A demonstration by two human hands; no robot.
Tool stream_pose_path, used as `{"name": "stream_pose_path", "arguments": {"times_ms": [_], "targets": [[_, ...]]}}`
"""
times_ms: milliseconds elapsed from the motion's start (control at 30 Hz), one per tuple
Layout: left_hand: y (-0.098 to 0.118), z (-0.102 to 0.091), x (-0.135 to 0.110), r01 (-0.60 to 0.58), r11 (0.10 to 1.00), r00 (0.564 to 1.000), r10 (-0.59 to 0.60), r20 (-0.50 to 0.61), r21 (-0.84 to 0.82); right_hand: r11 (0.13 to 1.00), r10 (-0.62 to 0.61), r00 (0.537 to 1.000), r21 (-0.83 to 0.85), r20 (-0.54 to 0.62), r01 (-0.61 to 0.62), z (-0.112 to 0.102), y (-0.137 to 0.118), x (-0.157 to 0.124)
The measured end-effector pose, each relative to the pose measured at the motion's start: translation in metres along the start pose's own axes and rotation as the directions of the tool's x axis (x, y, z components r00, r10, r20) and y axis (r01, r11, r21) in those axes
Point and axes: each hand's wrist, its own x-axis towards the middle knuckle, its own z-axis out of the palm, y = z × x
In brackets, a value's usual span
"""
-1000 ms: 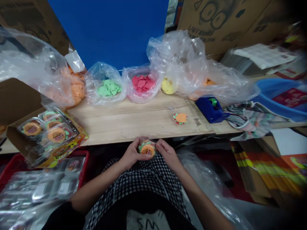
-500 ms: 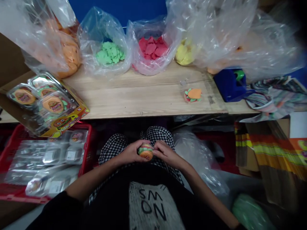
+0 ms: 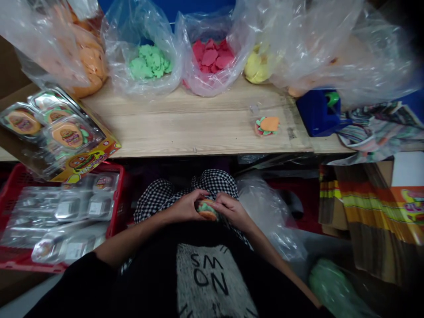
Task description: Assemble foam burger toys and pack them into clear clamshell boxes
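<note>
Above my lap, a toy burger with orange buns and green and red layers sits between my hands. My left hand wraps around its left side, thumb below and fingers above. From the other side my right hand grips its right edge with bent fingers. Whether a clear pack encloses this burger cannot be made out. On the table in front lies another layered burger, apart from my hands, beside a clear plastic piece.
Plastic bags along the back hold green pieces, red pieces, yellow pieces and orange pieces. A display box of packed burgers stands left, above a red crate of clear packs. Right are a blue tape dispenser and flattened cartons.
Both hands and the burger have shifted slightly right and up. The burger has turned, so more of its green layer faces me. The whole view has shifted slightly.
</note>
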Motion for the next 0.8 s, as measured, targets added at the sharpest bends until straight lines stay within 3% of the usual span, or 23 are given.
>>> {"name": "stream_pose_path", "arguments": {"times_ms": [100,200,267,367,467,567,667,733,800], "targets": [[-0.007,-0.003,0.009,0.107,0.984,0.994,-0.11,-0.01,-0.143,0.99,0.098,0.979,0.122,-0.178,-0.077,0.005,0.013,-0.011],[0.004,-0.019,0.019,0.09,0.993,0.996,-0.089,0.007,-0.082,0.993,0.111,0.97,0.057,-0.218,-0.101,0.001,0.014,-0.008],[0.019,-0.033,0.026,0.026,0.992,0.999,-0.031,0.039,0.12,0.99,0.063,0.987,-0.119,-0.145,-0.08,-0.006,0.004,0.004],[0.044,-0.043,0.031,-0.104,0.871,0.986,0.029,0.161,0.481,0.935,0.008,1.0,-0.355,0.021,0.0,-0.017,-0.016,0.025],[0.052,-0.038,0.031,-0.169,0.788,0.97,0.025,0.243,0.592,0.905,0.03,0.981,-0.421,0.191,0.055,-0.021,-0.029,0.035],[0.04,-0.028,0.025,-0.06,0.9,0.986,-0.014,0.167,0.433,0.914,0.036,0.961,-0.397,0.275,0.079,-0.021,-0.025,0.031],[0.02,-0.02,0.018,0.023,0.998,0.996,-0.028,0.088,0.065,0.928,0.023,0.96,-0.362,0.28,0.083,-0.02,-0.015,0.019],[0.012,-0.016,0.014,-0.004,0.996,0.999,0.008,0.043,-0.094,0.933,0.015,0.967,-0.35,0.254,0.078,-0.019,-0.01,0.012],[0.008,-0.012,0.012,-0.09,0.993,0.995,0.087,-0.043,-0.076,0.936,0.004,0.975,-0.343,0.223,0.075,-0.017,-0.007,0.006]]}}
